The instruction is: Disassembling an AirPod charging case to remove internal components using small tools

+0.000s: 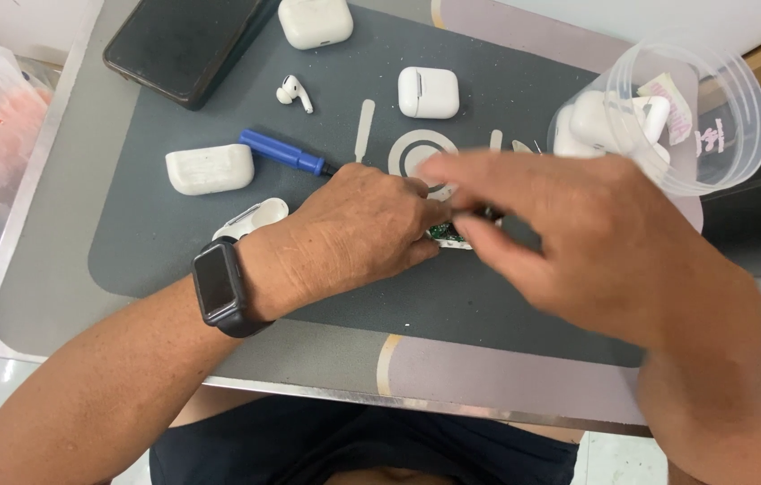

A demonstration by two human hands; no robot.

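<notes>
left hand [358, 229] fingers pinched on small green circuit board [445, 233], right hand [578, 238] blurred, fingers loosely apart touching it, blue screwdriver [283, 152] just behind, bare grey mat [452, 301] in front

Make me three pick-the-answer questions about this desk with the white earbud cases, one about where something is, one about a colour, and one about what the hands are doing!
1. Where is the clear plastic tub?
A. far right of the mat
B. under the phone
C. on the floor

2. What colour is the screwdriver handle?
A. red
B. blue
C. yellow

3. What are the left hand and right hand doing?
A. resting apart at the table edges
B. meeting over a small green circuit board
C. lifting the tub

Answers:
1 A, the tub lies on its side at the right end of the grey mat, with white parts inside.
2 B, the handle beside the long white case is blue.
3 B, both hands' fingertips come together on the green circuit board; the right hand is blurred.
</notes>
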